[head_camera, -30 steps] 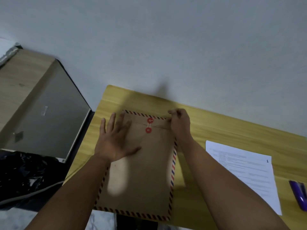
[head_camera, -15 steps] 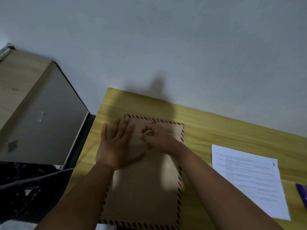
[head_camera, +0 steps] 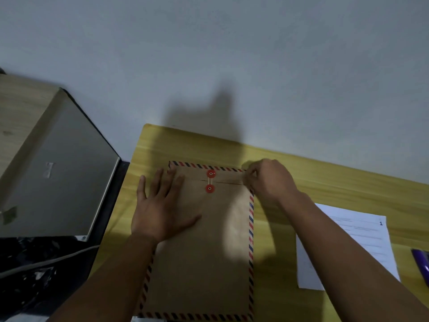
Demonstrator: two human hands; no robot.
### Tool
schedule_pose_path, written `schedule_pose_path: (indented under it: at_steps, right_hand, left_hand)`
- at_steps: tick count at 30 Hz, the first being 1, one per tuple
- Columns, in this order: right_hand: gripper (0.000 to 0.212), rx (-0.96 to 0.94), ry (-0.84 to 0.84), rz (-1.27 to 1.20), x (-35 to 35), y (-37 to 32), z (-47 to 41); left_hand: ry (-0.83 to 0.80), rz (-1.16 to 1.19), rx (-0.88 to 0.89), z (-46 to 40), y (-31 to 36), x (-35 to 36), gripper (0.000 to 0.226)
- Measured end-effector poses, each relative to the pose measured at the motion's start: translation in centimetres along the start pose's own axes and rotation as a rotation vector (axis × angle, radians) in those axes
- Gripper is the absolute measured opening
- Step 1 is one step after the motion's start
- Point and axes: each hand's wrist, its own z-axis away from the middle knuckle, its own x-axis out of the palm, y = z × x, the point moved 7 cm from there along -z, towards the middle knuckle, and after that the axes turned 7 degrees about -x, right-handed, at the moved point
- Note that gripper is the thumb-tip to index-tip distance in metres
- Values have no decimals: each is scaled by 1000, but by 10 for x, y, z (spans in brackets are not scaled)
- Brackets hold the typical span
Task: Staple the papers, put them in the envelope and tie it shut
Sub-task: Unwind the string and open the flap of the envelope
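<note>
The left hand (head_camera: 160, 212) covers part of the envelope (head_camera: 209, 252) near its left edge. The right hand (head_camera: 271, 180) hides the flap's right corner, and its fingers (head_camera: 249, 173) are curled, so what they pinch cannot be seen. The right arm covers part of the paper sheet (head_camera: 362, 231), whose print is too small to read. A purple thing (head_camera: 422, 263) at the worktop's right edge is cut off.

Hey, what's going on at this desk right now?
A person is closing a brown envelope on a yellow table. The left hand lies flat on it, holding it down, while the right hand pinches at the flap's right corner. A string runs between the two red buttons. A printed sheet lies on the table to the right, outside the envelope.
</note>
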Motion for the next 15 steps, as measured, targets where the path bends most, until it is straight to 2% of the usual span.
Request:
schedule_pose_path:
  at_steps: [3, 7, 9, 12, 15]
  right_hand:
    - [17, 44, 202, -250, -16, -5, -24]
    - [13, -46, 289, -561, -12, -48, -50]
    - [12, -92, 216, -764, 4, -72, -52]
    - [17, -124, -12, -1052, 38, -103, -37]
    - [13, -156, -70, -1008, 62, -107, -19]
  left_hand:
    - [20, 13, 13, 1, 1, -1, 113]
    - [5, 1, 11, 1, 0, -2, 114]
    - [-11, -9, 0, 0, 0, -2, 116]
    - [-11, -3, -9, -1, 1, -2, 116]
    - [5, 7, -6, 1, 1, -2, 115]
